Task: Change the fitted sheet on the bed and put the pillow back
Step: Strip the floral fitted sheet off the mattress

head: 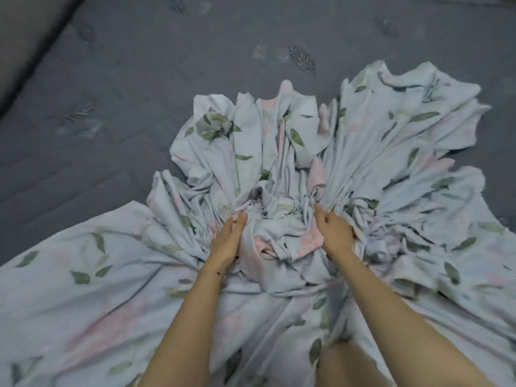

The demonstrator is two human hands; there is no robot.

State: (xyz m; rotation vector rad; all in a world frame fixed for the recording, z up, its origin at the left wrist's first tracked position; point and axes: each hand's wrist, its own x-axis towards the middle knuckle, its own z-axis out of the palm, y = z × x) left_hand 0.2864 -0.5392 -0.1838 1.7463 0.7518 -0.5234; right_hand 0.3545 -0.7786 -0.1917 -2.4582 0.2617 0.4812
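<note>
I have both hands down in the bunched fitted sheet [279, 169], pale with green leaves and pink blooms, heaped on the bare grey mattress [139, 79]. My left hand [227, 241] is clenched on a gather of cloth, my right hand [333, 233] clenched on another just beside it

You see a beige surface [19, 37] beyond the bed's [167, 51] far-left edge, too blurred to identify.

Dim, flat, bluish light; soft overall blur; sheet [279, 169] folds cast faint shadows; wide-angle bending toward corners beyond it.
</note>
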